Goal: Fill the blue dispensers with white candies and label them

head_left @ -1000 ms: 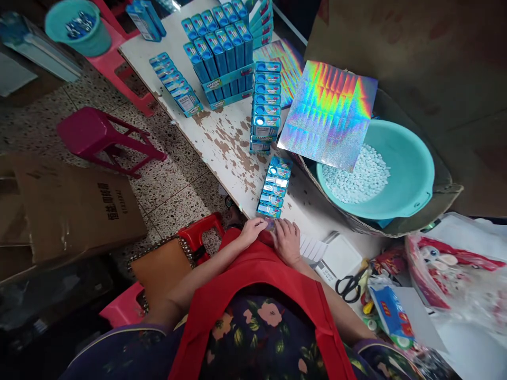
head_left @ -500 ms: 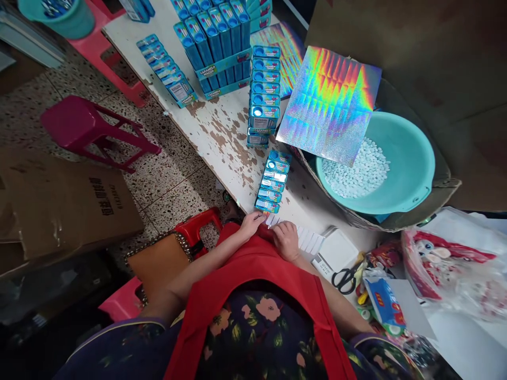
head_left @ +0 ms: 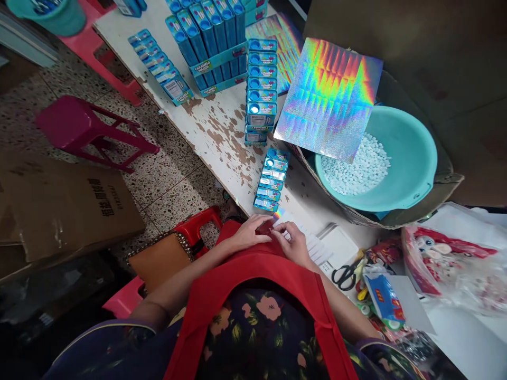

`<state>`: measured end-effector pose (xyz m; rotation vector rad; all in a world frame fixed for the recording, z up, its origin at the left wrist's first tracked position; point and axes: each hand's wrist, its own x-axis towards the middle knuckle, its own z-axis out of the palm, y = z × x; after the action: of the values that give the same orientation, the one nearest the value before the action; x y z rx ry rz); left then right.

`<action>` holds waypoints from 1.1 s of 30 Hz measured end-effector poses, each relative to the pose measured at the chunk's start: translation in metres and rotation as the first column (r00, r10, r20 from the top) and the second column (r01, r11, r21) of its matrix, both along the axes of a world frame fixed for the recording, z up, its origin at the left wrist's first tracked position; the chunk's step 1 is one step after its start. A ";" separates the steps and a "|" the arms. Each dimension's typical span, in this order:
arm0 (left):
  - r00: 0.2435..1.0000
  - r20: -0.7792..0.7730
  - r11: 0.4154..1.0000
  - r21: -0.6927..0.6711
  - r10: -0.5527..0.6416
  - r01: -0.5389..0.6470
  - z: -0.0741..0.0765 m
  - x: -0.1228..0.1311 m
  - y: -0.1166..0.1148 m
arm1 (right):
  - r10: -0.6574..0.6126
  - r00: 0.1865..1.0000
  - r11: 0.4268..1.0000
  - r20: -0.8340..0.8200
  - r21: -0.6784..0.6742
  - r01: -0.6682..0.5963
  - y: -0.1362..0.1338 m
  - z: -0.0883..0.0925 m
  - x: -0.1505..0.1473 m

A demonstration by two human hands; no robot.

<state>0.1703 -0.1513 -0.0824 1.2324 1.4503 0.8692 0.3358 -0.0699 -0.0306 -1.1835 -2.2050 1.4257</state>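
Your left hand (head_left: pixel 246 238) and right hand (head_left: pixel 295 245) meet at the desk (head_left: pixel 222 126) edge; can't tell either grip's state. Blue boxes (head_left: pixel 271 180) lie just ahead; basin (head_left: pixel 412 158) and scissors (head_left: pixel 346 275) are to the right.

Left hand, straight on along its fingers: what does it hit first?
Probably the right hand: its fingertips sit just ahead of the left hand, nearly touching. Depth is unclear.

left hand (head_left: pixel 247 237), right hand (head_left: pixel 295 244), blue boxes (head_left: pixel 271 182) nearby

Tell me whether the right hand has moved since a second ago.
Yes. The right hand has drawn slightly back from the row of blue boxes, toward the person's body.
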 end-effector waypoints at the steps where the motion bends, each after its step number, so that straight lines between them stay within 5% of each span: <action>1: 0.999 0.041 0.999 -0.033 0.028 -0.026 0.002 -0.001 0.003 | -0.040 0.999 0.998 -0.017 -0.048 0.039 0.002 0.004 -0.001; 7: 0.946 0.259 0.962 -0.239 0.196 -0.133 0.021 -0.008 0.019 | -0.210 0.975 0.944 -0.066 -0.271 0.185 0.016 0.018 -0.008; 16: 0.983 0.061 0.976 -0.140 0.176 -0.166 0.037 -0.042 0.064 | -0.460 0.882 0.880 -0.099 -0.183 0.438 0.040 -0.005 -0.055; 26: 0.951 -0.264 0.986 0.087 0.161 -0.143 0.004 -0.106 0.158 | -0.574 0.819 0.804 0.015 0.199 0.560 0.117 -0.052 -0.126; 33: 0.959 -0.243 0.989 0.047 0.146 -0.139 -0.025 -0.108 0.175 | -0.653 0.747 0.742 0.123 0.297 0.600 0.128 -0.074 -0.136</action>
<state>0.0624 0.0241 -0.1072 1.3057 1.7483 0.8587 0.1999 0.0585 -0.1043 -1.8296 -1.7381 0.7474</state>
